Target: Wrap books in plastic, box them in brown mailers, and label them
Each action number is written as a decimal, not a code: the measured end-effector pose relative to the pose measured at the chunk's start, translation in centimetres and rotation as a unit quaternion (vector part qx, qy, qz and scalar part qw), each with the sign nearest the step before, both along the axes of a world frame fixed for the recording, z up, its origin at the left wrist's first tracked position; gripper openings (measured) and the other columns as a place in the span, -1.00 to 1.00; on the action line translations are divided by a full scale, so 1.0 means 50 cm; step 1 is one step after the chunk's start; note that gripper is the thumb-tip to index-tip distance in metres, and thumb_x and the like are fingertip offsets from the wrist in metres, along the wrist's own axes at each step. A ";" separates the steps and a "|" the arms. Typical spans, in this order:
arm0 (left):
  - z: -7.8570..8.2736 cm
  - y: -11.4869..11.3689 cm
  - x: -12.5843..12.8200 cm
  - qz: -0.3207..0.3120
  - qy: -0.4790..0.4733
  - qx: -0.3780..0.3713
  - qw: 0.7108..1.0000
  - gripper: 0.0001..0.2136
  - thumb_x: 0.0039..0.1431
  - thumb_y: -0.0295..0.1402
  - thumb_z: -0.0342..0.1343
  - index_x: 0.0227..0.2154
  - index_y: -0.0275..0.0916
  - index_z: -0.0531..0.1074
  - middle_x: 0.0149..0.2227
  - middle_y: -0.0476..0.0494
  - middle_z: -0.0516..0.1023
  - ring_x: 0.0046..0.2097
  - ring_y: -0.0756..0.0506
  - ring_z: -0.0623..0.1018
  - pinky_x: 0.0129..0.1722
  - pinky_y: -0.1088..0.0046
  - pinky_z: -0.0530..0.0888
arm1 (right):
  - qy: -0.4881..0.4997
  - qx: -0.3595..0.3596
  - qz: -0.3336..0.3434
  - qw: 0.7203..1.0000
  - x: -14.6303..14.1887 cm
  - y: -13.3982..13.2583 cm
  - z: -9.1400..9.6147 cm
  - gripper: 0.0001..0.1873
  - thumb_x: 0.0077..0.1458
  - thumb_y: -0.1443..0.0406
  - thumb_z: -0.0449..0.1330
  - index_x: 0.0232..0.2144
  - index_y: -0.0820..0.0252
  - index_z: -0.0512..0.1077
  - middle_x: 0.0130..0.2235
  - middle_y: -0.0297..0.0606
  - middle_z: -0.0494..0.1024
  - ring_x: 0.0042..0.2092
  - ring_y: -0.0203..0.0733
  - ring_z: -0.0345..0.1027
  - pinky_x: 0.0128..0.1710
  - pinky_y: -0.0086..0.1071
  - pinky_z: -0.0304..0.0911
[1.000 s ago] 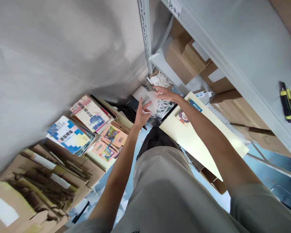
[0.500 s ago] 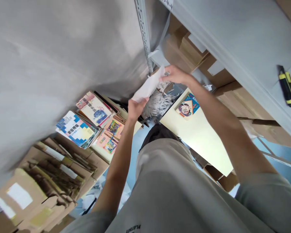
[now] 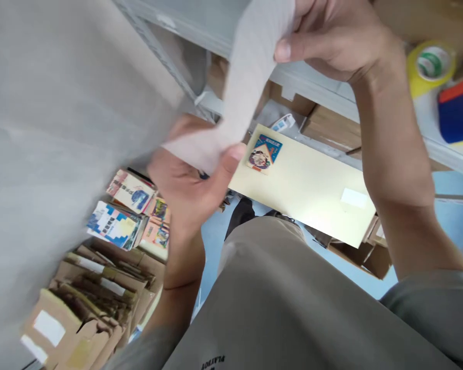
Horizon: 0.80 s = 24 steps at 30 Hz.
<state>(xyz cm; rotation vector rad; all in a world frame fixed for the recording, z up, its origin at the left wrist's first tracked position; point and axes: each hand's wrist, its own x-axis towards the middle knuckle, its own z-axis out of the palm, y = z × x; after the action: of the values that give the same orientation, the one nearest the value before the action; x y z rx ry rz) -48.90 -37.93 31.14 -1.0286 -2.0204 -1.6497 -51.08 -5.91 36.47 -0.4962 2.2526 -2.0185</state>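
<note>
A long white paper strip [image 3: 250, 72] is stretched between my two hands, bent near its lower end. My left hand [image 3: 193, 185] grips the lower end, thumb on top and fingers behind. Up at the top, my right hand [image 3: 327, 41] pinches the strip's other end between thumb and fingers. Below the hands, a small blue booklet [image 3: 263, 154] with a drawn figure lies on a pale yellow tabletop [image 3: 304, 180].
Stacked books [image 3: 113, 223] and folded cardboard boxes [image 3: 100, 293] stand at left by the grey wall. Metal shelving [image 3: 332, 97] holds a yellow tape roll [image 3: 432, 67] and cartons [image 3: 332, 128] at right. A small white label [image 3: 354, 198] lies on the tabletop.
Both hands have come up and closer to the camera with the white paper strip, which is now bent. The view has swung right, bringing the tape roll into sight; the shredded paper is no longer visible.
</note>
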 end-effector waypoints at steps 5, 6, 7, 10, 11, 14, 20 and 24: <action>-0.062 0.195 0.215 -0.182 -0.034 -0.076 0.980 -0.93 0.62 -0.25 0.34 -0.06 -0.07 0.64 -0.18 -0.01 0.71 -0.16 -0.06 0.72 -0.16 0.39 0.70 | -0.050 0.038 -0.097 0.993 0.273 0.200 -0.103 -0.50 0.06 -0.09 0.70 -0.13 0.09 0.83 -0.11 -0.46 0.86 0.06 -0.25 0.79 0.24 -0.32 0.65; -0.094 0.228 0.252 -0.213 -0.046 -0.093 0.972 -0.93 0.65 -0.26 0.31 -0.04 -0.09 0.63 -0.17 -0.04 0.71 -0.15 -0.07 0.72 -0.18 0.39 0.68 | -0.062 0.041 -0.118 0.990 0.328 0.235 -0.141 -0.52 0.08 -0.11 0.71 -0.13 0.05 0.84 -0.08 -0.41 0.87 0.04 -0.24 0.79 0.22 -0.30 0.67; -0.133 0.259 0.286 -0.240 -0.058 -0.110 0.963 -0.94 0.66 -0.29 0.28 -0.03 -0.09 0.63 -0.15 -0.07 0.72 -0.13 -0.08 0.72 -0.18 0.39 0.68 | -0.086 0.047 -0.141 0.985 0.385 0.265 -0.183 -0.51 0.10 -0.15 0.69 -0.14 0.03 0.84 -0.05 -0.33 0.87 0.06 -0.18 0.78 0.24 -0.22 0.68; -0.270 0.336 0.370 -0.296 -0.079 -0.141 0.941 -0.93 0.65 -0.39 0.24 -0.01 -0.09 0.62 -0.10 -0.10 0.72 -0.09 -0.08 0.73 -0.19 0.41 0.66 | -0.155 0.018 -0.256 0.954 0.554 0.320 -0.317 -0.28 -0.12 -0.33 0.72 -0.12 -0.03 0.79 0.12 -0.19 0.83 0.19 -0.02 0.73 0.35 -0.04 0.64; -0.317 0.356 0.392 -0.304 -0.085 -0.153 0.936 -0.91 0.63 -0.43 0.24 0.00 -0.08 0.62 -0.08 -0.10 0.73 -0.08 -0.07 0.73 -0.19 0.42 0.66 | -0.180 0.011 -0.309 0.934 0.607 0.323 -0.360 -0.19 -0.15 -0.36 0.72 -0.02 -0.05 0.78 0.11 -0.17 0.83 0.17 0.01 0.73 0.38 0.03 0.62; -0.435 0.399 0.443 -0.326 -0.114 -0.224 0.911 -0.76 0.52 -0.60 0.24 0.01 -0.09 0.64 0.00 -0.13 0.73 0.00 -0.09 0.75 -0.12 0.41 0.67 | -0.262 -0.050 -0.433 0.861 0.747 0.287 -0.477 -0.19 0.22 -0.48 0.43 0.10 -0.03 0.69 0.21 -0.05 0.79 0.23 0.09 0.71 0.37 0.12 0.62; -0.559 0.444 0.518 -0.380 -0.142 -0.411 0.816 -0.66 0.45 -0.62 0.21 0.05 -0.06 0.72 0.18 -0.24 0.73 0.23 -0.23 0.74 0.16 0.22 0.72 | -0.359 -0.004 -0.523 0.773 0.878 0.131 -0.651 -0.38 0.41 -0.31 0.33 -0.13 0.10 0.67 -0.09 -0.04 0.79 0.01 0.08 0.74 0.07 -0.03 0.68; -0.608 0.426 0.501 -0.452 -0.140 -0.465 0.748 -0.44 0.34 -0.29 0.52 0.37 -0.09 0.62 0.49 -0.37 0.56 0.48 -0.40 0.60 0.48 -0.02 0.60 | -0.437 0.076 -0.572 0.690 0.888 0.090 -0.738 -0.73 0.39 0.14 0.35 -0.36 0.10 0.56 -0.18 -0.08 0.82 -0.08 0.02 0.74 0.06 -0.13 0.60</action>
<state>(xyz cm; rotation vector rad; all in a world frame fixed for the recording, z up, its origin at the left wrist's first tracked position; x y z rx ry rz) -23.86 -16.64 0.76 -2.5584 -2.8711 -0.9987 -6.69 -1.42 -0.43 1.9021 2.0085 -1.5576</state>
